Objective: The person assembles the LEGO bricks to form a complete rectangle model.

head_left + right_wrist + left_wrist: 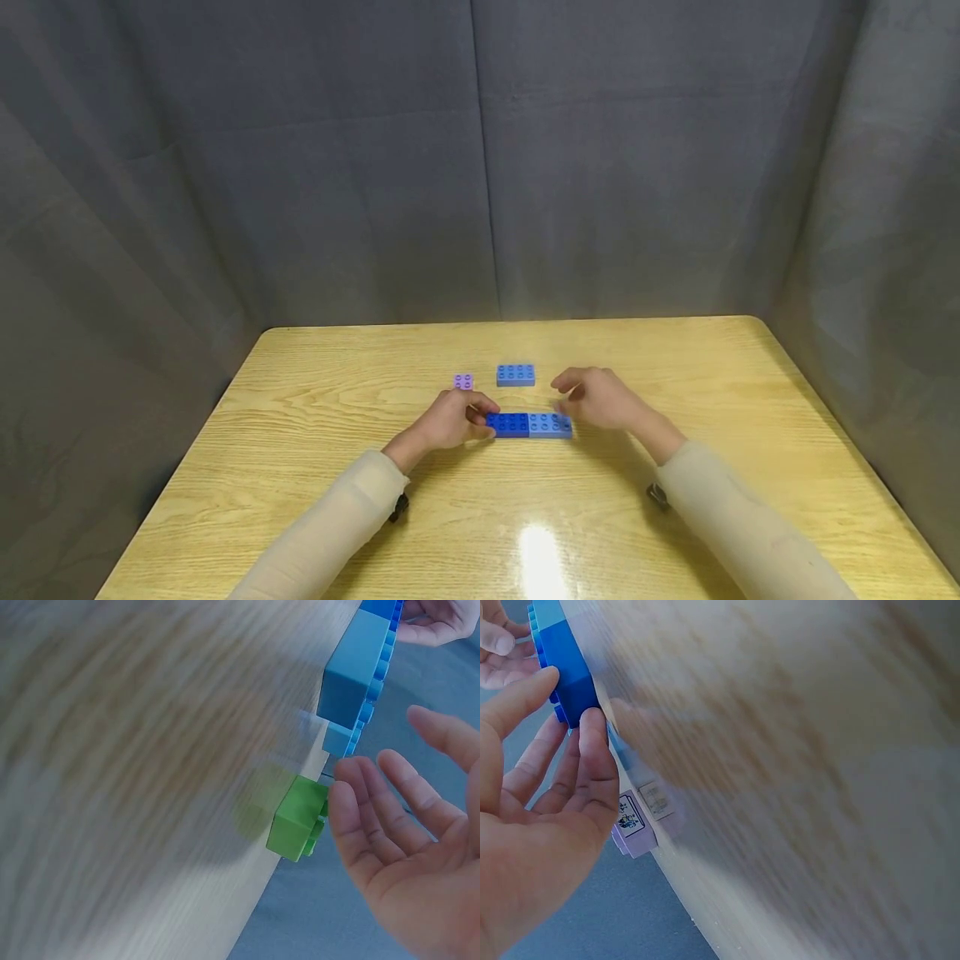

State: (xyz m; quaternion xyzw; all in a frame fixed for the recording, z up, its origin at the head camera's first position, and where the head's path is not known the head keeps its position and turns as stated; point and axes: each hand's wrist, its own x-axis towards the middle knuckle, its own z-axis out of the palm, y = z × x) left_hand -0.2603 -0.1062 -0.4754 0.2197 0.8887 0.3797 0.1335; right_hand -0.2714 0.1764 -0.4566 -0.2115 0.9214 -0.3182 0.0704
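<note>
A dark blue toy brick (507,425) and a light blue brick (550,425) lie end to end on the table, studs up. My left hand (459,418) pinches the left end of the dark blue brick, thumb on the near side and fingertips behind; the left wrist view shows this hold. My right hand (597,398), slightly blurred, hovers above the light blue brick's right end with its fingers loosely bent around nothing. In the right wrist view, a green brick (296,819) stands close to the fingertips; the hand hides it in the head view.
Farther back sits another light blue brick (516,375). A small purple brick (462,382) with a printed side lies just beyond my left hand. The wooden table (360,517) has grey curtains (360,183) behind it and at both sides.
</note>
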